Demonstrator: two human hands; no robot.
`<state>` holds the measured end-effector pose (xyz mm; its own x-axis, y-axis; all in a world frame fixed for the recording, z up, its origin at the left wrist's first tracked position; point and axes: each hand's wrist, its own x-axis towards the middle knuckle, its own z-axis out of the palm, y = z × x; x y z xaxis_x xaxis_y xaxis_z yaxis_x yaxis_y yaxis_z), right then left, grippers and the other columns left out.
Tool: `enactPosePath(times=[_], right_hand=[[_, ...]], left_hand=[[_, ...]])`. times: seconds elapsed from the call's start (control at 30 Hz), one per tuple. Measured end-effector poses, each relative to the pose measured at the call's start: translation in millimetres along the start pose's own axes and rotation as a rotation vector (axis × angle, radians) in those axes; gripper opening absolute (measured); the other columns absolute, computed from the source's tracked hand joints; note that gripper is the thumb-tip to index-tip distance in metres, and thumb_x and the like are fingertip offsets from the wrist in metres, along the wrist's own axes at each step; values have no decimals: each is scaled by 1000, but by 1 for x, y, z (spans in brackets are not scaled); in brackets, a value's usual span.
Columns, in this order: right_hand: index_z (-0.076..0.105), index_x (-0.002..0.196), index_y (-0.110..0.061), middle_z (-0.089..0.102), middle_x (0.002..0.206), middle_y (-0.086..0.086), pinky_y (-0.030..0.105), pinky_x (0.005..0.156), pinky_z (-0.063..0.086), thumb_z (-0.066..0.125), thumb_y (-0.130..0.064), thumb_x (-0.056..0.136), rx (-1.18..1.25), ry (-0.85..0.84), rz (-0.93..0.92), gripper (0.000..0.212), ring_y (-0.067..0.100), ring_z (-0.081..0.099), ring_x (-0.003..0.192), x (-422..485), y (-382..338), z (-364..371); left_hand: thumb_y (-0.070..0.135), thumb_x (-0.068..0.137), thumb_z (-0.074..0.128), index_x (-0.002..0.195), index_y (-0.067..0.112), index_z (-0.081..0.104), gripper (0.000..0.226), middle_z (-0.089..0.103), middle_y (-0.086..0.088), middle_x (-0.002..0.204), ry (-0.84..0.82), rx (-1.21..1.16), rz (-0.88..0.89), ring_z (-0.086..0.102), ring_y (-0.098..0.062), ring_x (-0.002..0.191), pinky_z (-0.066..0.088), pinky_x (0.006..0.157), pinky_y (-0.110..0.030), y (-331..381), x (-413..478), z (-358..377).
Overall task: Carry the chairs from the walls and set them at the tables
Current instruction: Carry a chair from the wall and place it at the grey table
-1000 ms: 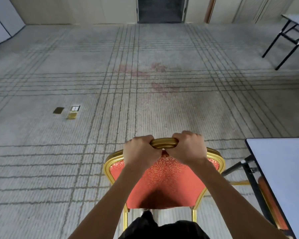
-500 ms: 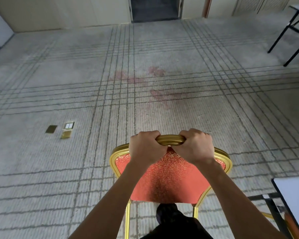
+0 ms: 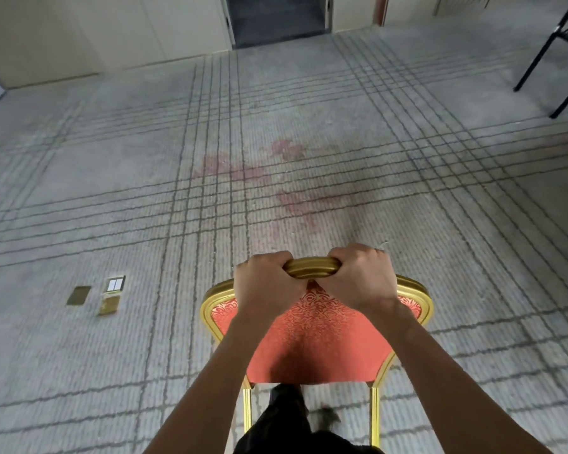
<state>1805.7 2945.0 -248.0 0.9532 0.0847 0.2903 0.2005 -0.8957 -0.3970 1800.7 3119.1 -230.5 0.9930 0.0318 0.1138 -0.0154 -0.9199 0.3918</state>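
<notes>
Head view: left hand (image 3: 268, 283) and right hand (image 3: 361, 278) grip chair (image 3: 315, 335) (top rail).

Grey carpet (image 3: 112, 198), dark grid lines, reddish stain (image 3: 309, 204) mid-frame. Three small brass floor plates (image 3: 108, 305) lower left. Black table legs (image 3: 535, 62) stand upper right.

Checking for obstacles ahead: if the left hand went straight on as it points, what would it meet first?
The left hand grips the red-padded gold-framed chair by its top rail; past that, only grey lined carpet, so the way looks free, though depth is unclear.
</notes>
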Motion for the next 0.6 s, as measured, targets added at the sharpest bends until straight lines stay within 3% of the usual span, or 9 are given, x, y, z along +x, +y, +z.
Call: enactPosePath(times=[0.17,0.27,0.4,0.6], right_hand=[[52,55,-24,41,56,-9,25,49,35,70,-43,66,-20,-17,57,29,22,47,45,87,32,24],[57,57,-21,43,56,-8,24,50,33,70,-43,67,-65,-18,81,27,22,47,44,142,46,38],[61,60,-21,45,58,-10,26,52,39,70,-45,71,-92,-9,146,27,18,46,48,208,69,39],[64,64,-23,50,61,-10,29,58,46,58,-53,73,-84,70,221,32,20,51,54,301,111,30]], left_hand=[[39,61,67,55,16,47,31,44,5,43,-12,-27,65,43,-13,41,33,45,-23,0,102,32],[42,62,64,57,15,48,32,46,4,44,-25,-56,86,45,-14,43,35,47,-25,-1,165,45],[41,64,66,58,15,48,32,48,3,45,-29,-115,127,48,-14,43,45,46,-27,14,244,54],[39,62,63,57,14,45,31,47,1,46,-25,-83,303,48,-18,43,41,44,-26,50,358,69]])
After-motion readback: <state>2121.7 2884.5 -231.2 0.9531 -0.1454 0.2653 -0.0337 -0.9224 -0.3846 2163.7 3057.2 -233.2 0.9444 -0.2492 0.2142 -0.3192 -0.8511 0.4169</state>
